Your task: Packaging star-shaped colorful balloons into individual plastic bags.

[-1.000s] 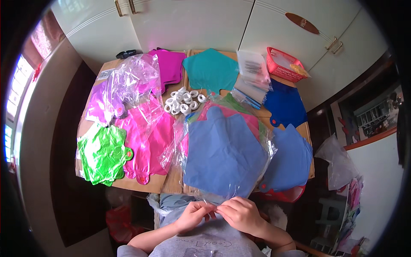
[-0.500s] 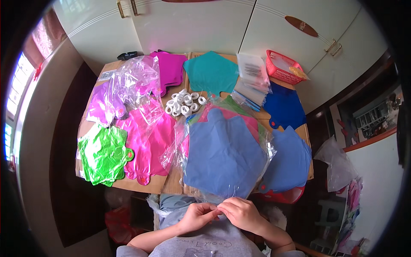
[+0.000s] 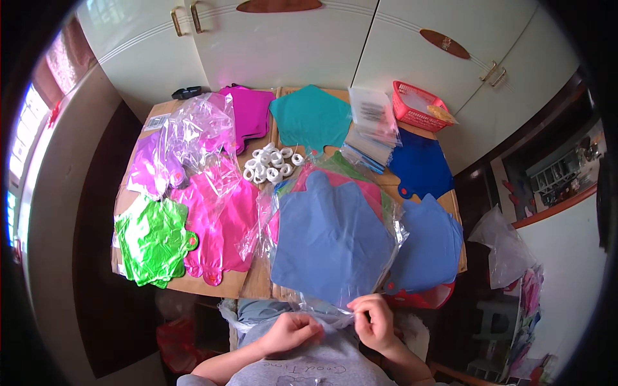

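A clear plastic bag lies at the near middle of the table, with a flat blue foil balloon on top of pink and green ones in it. At the bag's near edge, my right hand pinches the plastic between thumb and forefinger. My left hand is apart from it, low in front of my grey shirt. Its fingers are curled, the tips are smeared, and whatever they hold cannot be made out. White ribbon rolls sit in a pile beyond the bag.
Around the bag lie flat balloons: shiny green, pink, purple, teal, dark blue and light blue. Clear sleeves and a red basket stand far right. Cabinets close off the back.
My hands were together at the bag's near edge. The left has moved away to the left and slightly down; the right has shifted a little right and stays on the edge.
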`<state>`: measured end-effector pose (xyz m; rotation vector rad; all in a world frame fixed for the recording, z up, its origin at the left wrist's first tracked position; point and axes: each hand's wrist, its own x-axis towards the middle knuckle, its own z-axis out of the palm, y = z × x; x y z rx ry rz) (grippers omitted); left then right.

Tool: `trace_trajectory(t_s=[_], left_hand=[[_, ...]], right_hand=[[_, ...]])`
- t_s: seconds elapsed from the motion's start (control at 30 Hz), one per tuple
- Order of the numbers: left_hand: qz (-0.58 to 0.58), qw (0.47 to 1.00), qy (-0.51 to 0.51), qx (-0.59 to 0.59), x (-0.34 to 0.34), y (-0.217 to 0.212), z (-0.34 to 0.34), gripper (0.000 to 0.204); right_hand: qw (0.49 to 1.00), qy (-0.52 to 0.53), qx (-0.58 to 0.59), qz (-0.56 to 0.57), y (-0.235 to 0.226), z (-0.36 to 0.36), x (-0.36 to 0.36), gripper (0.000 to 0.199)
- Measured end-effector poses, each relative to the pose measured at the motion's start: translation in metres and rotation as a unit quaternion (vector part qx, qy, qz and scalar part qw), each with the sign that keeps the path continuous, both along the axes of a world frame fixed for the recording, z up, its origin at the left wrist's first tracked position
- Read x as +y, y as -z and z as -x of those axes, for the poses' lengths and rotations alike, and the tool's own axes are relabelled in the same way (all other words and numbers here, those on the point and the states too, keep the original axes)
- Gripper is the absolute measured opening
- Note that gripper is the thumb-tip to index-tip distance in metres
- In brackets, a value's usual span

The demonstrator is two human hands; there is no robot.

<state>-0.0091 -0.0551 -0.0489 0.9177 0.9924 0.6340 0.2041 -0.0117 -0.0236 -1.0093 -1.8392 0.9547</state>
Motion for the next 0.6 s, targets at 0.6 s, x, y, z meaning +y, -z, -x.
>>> trace_trajectory(t_s=[0.6], left_hand=[[-0.564,0.669,0.118,0.470,0.129,-0.022,-0.026,0.051]], right_hand=[[0.920,-0.232,-0.282,-0.144,-0.037,0.020,0.029,0.022]])
